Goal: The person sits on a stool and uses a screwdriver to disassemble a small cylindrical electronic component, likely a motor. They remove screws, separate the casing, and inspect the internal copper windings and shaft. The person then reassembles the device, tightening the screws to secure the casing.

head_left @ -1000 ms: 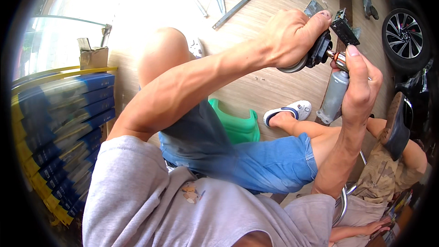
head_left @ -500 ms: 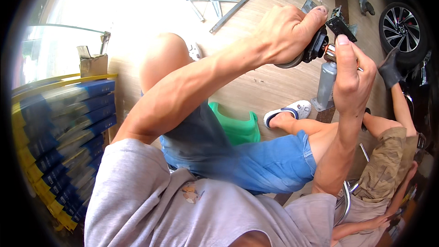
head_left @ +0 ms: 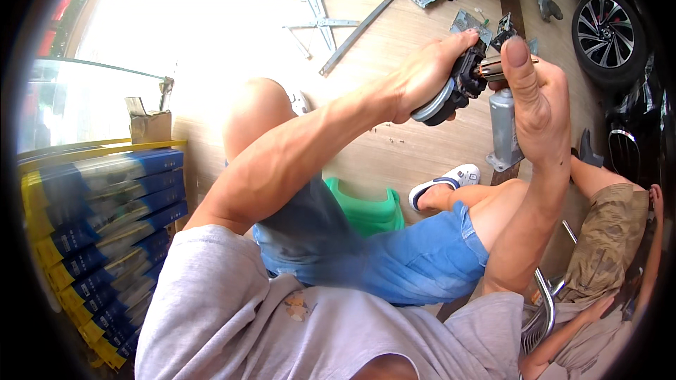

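2 hands (head_left: 486, 84) are clamped on a black motor (head_left: 458, 88), left (head_left: 429, 70) gripping its body, right (head_left: 535, 98) its shaft end, best pulled straight and steadily.

The left hand (head_left: 426, 77) covers much of the black motor part (head_left: 461, 88), so its far side stays hidden behind the fingers (head_left: 458, 42). The right hand (head_left: 539, 98) hides the shaft's end and part of the grey cylinder (head_left: 501, 127).

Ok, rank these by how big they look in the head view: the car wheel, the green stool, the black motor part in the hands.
1. green stool, though partly hidden
2. car wheel
3. black motor part, unsure: it is nearest the camera and partly covered by the left hand
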Demonstrator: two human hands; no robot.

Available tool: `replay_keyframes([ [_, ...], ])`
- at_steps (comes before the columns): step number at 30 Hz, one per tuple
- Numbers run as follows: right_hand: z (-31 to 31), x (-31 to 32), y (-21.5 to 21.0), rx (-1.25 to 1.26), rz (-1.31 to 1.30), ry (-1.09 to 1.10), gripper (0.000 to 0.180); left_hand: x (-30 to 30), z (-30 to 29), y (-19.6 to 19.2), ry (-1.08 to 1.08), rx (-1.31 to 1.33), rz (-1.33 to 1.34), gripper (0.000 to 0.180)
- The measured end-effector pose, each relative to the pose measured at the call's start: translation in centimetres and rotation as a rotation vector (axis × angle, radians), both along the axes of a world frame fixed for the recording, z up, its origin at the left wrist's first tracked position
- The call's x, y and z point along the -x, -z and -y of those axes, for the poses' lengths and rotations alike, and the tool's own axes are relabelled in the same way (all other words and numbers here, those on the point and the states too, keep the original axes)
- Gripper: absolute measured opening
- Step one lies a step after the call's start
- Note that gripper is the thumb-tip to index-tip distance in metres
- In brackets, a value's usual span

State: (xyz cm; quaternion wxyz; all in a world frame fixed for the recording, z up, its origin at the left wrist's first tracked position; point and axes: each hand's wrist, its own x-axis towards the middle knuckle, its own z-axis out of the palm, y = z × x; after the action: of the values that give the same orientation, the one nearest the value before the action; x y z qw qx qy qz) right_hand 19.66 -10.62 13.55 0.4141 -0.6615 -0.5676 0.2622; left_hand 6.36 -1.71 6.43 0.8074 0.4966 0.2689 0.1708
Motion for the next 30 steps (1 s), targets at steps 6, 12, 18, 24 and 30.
replay_keyframes([
  [6,-0.2,0.0,0.6,-0.097,-0.097,0.044,0.076,0.3,-0.5,-0.3,-0.049,0.163,0.059,0.054],
  [12,0.7,-2.4,-1.3,-0.103,-0.119,0.13,0.077,-0.2,-0.8,-2.0,-0.048,0.205,0.083,0.048],
  [18,0.2,-2.2,2.4,-0.147,-0.369,0.363,0.07,0.7,-0.6,0.7,-0.131,0.443,0.09,0.047],
  [24,-1.7,-5.2,6.3,0.195,-1.342,0.409,0.064,1.4,-3.2,2.0,-0.2,0.38,0.116,0.048],
  [30,-1.3,-6.6,7.0,0.062,-1.31,0.37,0.036,0.2,-3.7,1.7,-0.246,0.317,0.062,0.058],
])
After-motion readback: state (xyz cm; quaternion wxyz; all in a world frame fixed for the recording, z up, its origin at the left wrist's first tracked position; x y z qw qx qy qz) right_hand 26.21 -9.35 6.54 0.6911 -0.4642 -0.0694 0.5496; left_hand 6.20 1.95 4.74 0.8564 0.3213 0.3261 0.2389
